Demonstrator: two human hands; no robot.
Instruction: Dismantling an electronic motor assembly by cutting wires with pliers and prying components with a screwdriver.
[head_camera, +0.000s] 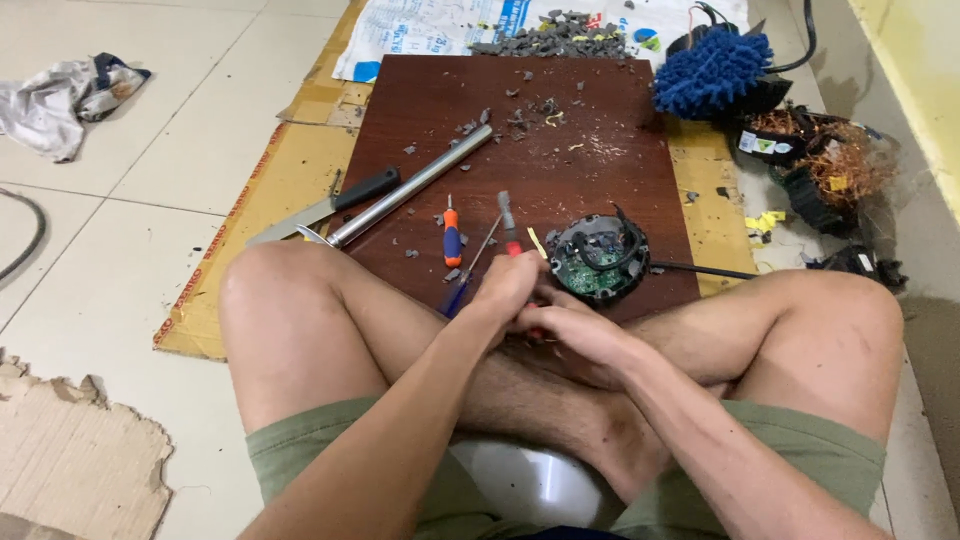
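**Observer:** Where are your hands, and what is in them?

**Me:** Both are together low over my crossed legs, at the near edge of the brown board. My left hand is closed around a red-handled tool whose grey end stands up past my knuckles. My right hand is curled shut close against it. Whether it pinches a small part or only steadies the tool, I cannot tell; the fingers hide it.

**Observer:** And the piece being taken apart?

**Me:** The round black unit with the green circuit board showing lies on the board just beyond my right hand, near the board's front right corner. A black cable runs off it to the right.

**Observer:** What step would you judge this to be?

**Me:** Stripping work, by my reading: the housing is open and grey fragments are strewn across the far half of the board. I seem to be readying the tool rather than applying it. The next move would call for bringing the tip over to the unit and holding the unit down, since it lies loose.

**Observer:** Room to move?

**Me:** Tight near me, my knees closing in either side. To the left lie an orange-handled screwdriver, a metal tube and a black-handled knife overhanging the board's edge. The centre of the board is open. The blue mop head sits at the far right corner.
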